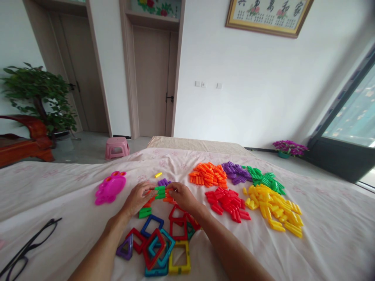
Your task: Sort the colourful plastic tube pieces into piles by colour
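Between my two hands is a short block of green plastic sticks laid side by side. My left hand pinches its left end, and my right hand grips the right end, where orange pieces show under the fingers. Just beyond lie several purple sticks and a single yellow stick. Another green piece rests on the cloth below my left hand. Nearer to me, between the forearms, is a loose heap of square and triangular frame tiles, among them a red tile and a yellow tile.
Sorted piles of orange, purple, green, red and yellow sticks spread to the right. A pink paw-shaped tray and black glasses lie left on the cloth. A pink stool stands beyond.
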{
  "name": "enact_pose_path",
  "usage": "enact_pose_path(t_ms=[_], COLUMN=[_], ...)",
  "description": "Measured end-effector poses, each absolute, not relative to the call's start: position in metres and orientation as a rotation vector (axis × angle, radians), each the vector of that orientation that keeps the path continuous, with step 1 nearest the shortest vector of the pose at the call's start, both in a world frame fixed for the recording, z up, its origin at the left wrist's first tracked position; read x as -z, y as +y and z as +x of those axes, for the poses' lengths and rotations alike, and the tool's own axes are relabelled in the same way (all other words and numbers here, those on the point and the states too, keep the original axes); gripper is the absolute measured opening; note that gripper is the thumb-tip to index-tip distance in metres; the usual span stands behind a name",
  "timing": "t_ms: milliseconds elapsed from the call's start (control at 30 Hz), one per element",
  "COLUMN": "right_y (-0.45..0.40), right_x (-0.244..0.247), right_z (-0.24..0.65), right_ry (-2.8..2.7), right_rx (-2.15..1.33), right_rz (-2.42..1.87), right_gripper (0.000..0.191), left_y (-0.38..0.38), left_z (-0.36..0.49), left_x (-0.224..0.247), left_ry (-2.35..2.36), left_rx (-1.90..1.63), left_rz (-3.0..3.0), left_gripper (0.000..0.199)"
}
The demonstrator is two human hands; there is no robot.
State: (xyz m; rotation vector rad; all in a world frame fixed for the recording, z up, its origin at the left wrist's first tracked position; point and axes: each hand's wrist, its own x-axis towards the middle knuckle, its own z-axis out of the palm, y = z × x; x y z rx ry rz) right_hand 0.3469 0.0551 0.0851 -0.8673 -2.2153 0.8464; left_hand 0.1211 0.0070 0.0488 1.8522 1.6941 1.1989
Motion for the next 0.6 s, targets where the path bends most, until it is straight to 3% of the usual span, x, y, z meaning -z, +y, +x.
enact_pose_path(t_ms=[267,467,600], right_y=[0.058,0.090,0.117], right_x=[-0.087,-0.095,-0.102], right_z=[0.349,0.375,0.408], right_ry=[-2.226,-2.054,-1.864], right_rx=[-0.726,-0.699,-0.472], right_rz=[-0.827,-1.164,-1.295], right_gripper=[0.025,0.023,0.028], left_y=[0.009,0.014,0.017], left_z=[0.122,0.097,0.086], left_x=[-0.047,-0.037,-0.029], left_ry=[1.605,1.801,1.984], left_rx=[-1.305,-1.418,-1.479], left_rz=[1.654,1.495,1.427], left_gripper=[0.043,0.055,0.053])
